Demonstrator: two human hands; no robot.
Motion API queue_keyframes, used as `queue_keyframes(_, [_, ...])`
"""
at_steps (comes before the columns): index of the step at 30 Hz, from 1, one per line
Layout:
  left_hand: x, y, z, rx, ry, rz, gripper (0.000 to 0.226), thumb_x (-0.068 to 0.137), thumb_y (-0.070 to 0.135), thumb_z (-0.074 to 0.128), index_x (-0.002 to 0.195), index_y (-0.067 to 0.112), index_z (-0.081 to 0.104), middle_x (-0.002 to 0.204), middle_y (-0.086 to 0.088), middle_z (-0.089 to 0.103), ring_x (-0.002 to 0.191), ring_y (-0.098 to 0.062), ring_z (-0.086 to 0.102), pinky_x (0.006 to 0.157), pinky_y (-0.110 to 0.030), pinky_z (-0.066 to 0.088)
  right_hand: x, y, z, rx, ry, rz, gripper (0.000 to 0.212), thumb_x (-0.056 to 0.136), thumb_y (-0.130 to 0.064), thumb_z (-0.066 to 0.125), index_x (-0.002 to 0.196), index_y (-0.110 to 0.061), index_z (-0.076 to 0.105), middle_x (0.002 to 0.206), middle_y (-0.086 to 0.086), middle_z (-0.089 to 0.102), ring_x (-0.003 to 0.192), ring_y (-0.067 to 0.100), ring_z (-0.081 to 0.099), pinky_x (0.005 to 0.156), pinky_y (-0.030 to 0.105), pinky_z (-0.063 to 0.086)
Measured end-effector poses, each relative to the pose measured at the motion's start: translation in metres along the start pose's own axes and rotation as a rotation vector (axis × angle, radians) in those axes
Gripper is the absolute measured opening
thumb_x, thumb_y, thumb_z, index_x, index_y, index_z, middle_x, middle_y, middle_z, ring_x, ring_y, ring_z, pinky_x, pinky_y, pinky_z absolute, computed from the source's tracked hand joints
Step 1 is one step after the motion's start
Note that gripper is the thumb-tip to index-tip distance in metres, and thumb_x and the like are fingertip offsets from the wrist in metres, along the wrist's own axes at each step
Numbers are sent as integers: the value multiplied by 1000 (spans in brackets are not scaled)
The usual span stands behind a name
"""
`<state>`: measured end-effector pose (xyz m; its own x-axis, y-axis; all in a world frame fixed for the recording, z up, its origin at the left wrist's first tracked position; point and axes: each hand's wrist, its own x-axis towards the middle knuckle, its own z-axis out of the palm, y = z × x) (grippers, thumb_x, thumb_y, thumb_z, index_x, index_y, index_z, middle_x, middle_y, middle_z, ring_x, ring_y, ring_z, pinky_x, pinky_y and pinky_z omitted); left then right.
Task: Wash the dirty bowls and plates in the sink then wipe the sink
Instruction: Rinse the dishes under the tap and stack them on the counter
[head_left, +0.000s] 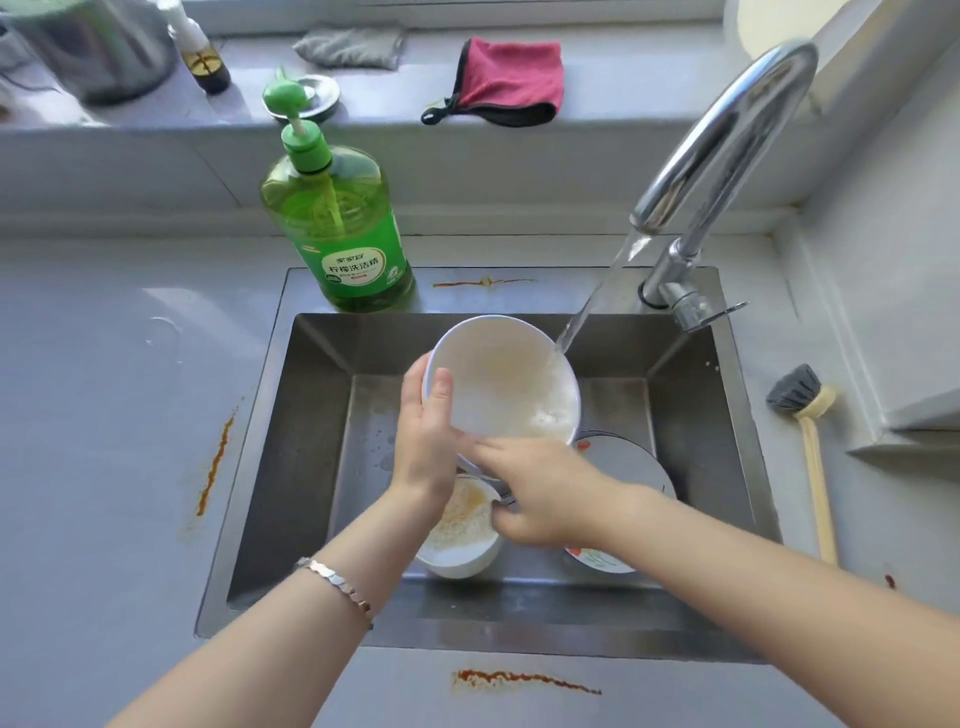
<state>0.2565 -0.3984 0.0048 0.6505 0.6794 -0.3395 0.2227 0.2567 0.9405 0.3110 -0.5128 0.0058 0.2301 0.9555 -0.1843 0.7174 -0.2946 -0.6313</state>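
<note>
A white bowl (506, 382) is tilted over the steel sink (311, 415), and water from the tap (727, 140) runs into its right side. My left hand (426, 431) grips the bowl's left rim, thumb inside. My right hand (530, 488) holds the bowl's lower edge from beneath, fingers curled under it. Below them a second white bowl (457, 530) with yellowish residue sits on the sink floor. A flowered plate (623, 462) lies to the right, partly hidden by my right forearm.
A green dish-soap pump bottle (343, 223) stands on the sink's back ledge. A dish brush (810, 452) lies on the counter at right. A pink cloth (509, 78) and a grey cloth (353, 47) rest on the sill. Orange stains (524, 680) mark the counter.
</note>
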Motion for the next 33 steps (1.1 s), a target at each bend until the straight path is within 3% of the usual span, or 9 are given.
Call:
queue_keyframes(4, [8, 7, -17, 132, -47, -69, 18, 100, 34, 36, 114, 36, 47, 100, 15, 53, 92, -13, 55, 67, -40, 55, -4, 41, -14, -425, 35, -232, 55, 55, 1, 56, 106, -15, 70, 111, 0, 69, 102, 19, 66, 84, 30, 54])
queue_keyframes(8, [9, 5, -14, 132, 9, -140, 18, 98, 41, 37, 114, 39, 46, 109, 8, 54, 108, -23, 54, 88, -57, 49, 14, 27, -5, -406, -137, 94, 66, 86, -11, 48, 146, -19, 24, 152, 0, 29, 138, 19, 28, 111, 28, 19])
queue_keyframes(12, [12, 6, -18, 108, 45, -148, 16, 99, 39, 37, 107, 36, 51, 112, 3, 56, 113, -27, 52, 98, -55, 43, 13, 5, 9, -72, -66, 51, 65, 86, -11, 45, 142, -39, 30, 142, -16, 43, 123, 15, 46, 90, 26, 41])
queue_keyframes(16, [15, 14, -33, 198, -50, -310, 23, 97, 48, 36, 114, 38, 48, 117, 0, 54, 102, -31, 58, 71, -51, 56, 14, 36, -6, -353, 24, -123, 32, 73, -14, 54, 94, -26, 75, 94, -8, 73, 91, 14, 68, 86, 27, 52])
queue_keyframes(20, [28, 35, -44, 230, -135, -563, 41, 89, 57, 45, 118, 30, 51, 111, -11, 60, 89, -34, 63, 60, -45, 57, 17, 32, 17, -370, 16, -64, 20, 63, -5, 60, 70, -20, 71, 66, -3, 68, 61, 23, 62, 57, 27, 54])
queue_keyframes(24, [20, 25, -45, 167, -85, -285, 49, 83, 28, 66, 127, 33, 44, 125, -7, 54, 103, -31, 61, 59, -39, 58, 18, 9, 20, -367, 323, -39, 22, 40, -6, 71, 54, -20, 61, 42, -5, 52, 36, 21, 49, 37, 13, 29])
queue_keyframes(27, [-14, 4, -25, -21, -7, -72, 67, 81, 16, 66, 136, 35, 33, 135, 0, 48, 118, -22, 53, 90, -44, 52, 25, -18, 25, -263, 557, 46, 22, 48, -14, 67, 66, -26, 69, 45, -7, 58, 38, 15, 53, 33, 19, 26])
queue_keyframes(30, [-12, 5, -22, -61, 144, -12, 44, 93, 6, 47, 130, 30, 42, 130, -1, 50, 118, -19, 50, 102, -41, 42, 23, -21, 37, -118, 556, -75, 24, 70, -14, 58, 86, -24, 73, 63, -10, 68, 52, 12, 58, 43, 21, 35])
queue_keyframes(33, [5, 14, -38, 59, 49, -79, 30, 94, 7, 42, 116, 26, 50, 108, -1, 56, 102, -23, 53, 84, -44, 48, 11, 14, 31, -268, 397, -247, 26, 66, -9, 63, 88, -19, 74, 82, -6, 74, 64, 17, 67, 52, 21, 48])
